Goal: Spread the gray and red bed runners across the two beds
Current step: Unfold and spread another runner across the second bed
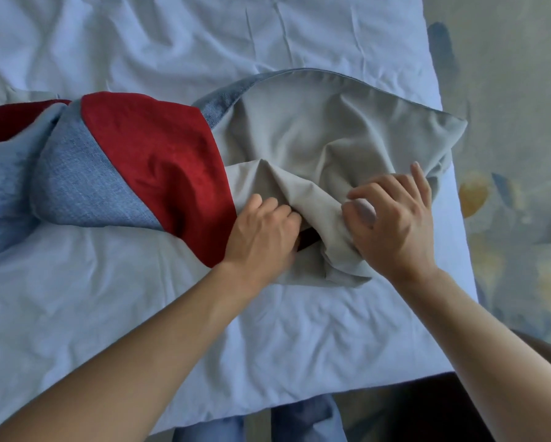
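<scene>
The left hand [264, 231] is curling its fingers into a fold of the bed runner [146, 161], which is lying twisted across the white bed [108, 314], its pale lining up at the right. The right hand [392, 218] is pinching the same bunched lining (fingers bent). Better to be lifting and untwisting before pulling. The bed's edge and patterned floor [507, 154] are lying just beyond to the right.

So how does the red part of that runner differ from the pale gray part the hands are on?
The red part is deep red with a fuzzy weave; the pale gray part is smooth and plain. The red part lies untouched to the left; the gray part is bunched where the left hand and right hand grip it. Both lie crumpled on the white bed sheet.
</scene>
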The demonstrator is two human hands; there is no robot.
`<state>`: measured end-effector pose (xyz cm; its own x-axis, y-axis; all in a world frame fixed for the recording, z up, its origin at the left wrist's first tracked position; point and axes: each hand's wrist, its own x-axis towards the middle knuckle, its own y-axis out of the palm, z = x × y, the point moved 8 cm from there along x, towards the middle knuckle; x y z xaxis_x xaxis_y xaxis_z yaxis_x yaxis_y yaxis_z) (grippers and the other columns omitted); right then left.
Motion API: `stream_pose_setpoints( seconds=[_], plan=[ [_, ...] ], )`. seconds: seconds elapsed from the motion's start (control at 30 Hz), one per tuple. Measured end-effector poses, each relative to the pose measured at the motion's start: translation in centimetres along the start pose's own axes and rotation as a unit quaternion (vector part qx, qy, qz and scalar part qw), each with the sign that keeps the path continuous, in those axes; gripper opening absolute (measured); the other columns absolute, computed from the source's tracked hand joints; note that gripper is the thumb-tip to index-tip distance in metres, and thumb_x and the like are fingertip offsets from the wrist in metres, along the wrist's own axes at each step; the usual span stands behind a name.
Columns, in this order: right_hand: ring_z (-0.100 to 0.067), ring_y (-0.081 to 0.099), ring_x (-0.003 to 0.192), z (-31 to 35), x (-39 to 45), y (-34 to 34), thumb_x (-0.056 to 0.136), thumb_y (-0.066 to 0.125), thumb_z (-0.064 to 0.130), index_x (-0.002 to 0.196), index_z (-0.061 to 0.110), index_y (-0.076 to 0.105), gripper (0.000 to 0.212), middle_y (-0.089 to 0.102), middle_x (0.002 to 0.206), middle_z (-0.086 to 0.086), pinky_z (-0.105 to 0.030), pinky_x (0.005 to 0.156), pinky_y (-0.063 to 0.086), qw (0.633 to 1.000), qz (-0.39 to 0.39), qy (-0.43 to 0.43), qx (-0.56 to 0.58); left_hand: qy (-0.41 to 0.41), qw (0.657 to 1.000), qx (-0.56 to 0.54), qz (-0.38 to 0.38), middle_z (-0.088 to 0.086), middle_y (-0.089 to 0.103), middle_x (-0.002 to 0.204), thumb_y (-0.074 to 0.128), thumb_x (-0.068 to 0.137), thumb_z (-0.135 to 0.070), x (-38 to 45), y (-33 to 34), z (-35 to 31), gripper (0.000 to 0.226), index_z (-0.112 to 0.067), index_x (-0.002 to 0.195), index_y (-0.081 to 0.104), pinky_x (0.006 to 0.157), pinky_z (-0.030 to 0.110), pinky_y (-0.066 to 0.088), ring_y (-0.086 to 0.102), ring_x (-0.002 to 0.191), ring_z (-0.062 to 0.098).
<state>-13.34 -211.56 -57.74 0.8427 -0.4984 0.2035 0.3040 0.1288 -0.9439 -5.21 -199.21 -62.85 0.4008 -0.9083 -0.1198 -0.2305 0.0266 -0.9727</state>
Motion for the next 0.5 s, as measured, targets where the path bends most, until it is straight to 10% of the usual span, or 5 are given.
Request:
stream_pose_setpoints(
  seconds=[0.1,0.27,0.5],
  plan=[
    [-0.029,0.061,0.089,1.4,-0.1,-1.1,0.087,0.069,0.017,0.084,0.013,0.071,0.005,0.066,0.083,-0.001,-0.051,0.115,0.032,0.999,-0.022,-0.015,0.027,0.016,0.998,0.033,0.049,0.0,0.066,0.073,0.068,0.076,-0.048,-0.2,1.1,-0.9,0.027,-0.021,0.076,0.068,0.077,0.036,0.04,0.059,0.074,0.022],
    [-0.028,0.064,0.087,6.4,-1.8,-0.1,0.089,0.067,0.011,0.083,0.012,0.073,0.009,0.066,0.08,-0.002,-0.054,0.115,0.03,0.99,0.015,-0.106,0.091,0.052,0.997,0.043,0.038,-0.002,0.057,0.059,0.067,0.069,-0.016,-1.0,2.1,-2.9,0.009,-0.022,0.067,0.061,0.065,0.032,0.041,0.054,0.06,0.019],
    [-0.026,0.063,0.1,3.4,-2.2,3.3,0.085,0.066,0.014,0.075,0.013,0.071,0.011,0.067,0.073,0.0,-0.056,0.12,0.02,0.99,0.107,-0.088,0.007,0.006,1.0,0.006,0.005,-0.001,0.063,0.072,0.068,0.075,-0.031,-0.6,2.1,-1.9,0.01,-0.022,0.073,0.064,0.074,0.035,0.041,0.058,0.074,0.021]
  ],
)
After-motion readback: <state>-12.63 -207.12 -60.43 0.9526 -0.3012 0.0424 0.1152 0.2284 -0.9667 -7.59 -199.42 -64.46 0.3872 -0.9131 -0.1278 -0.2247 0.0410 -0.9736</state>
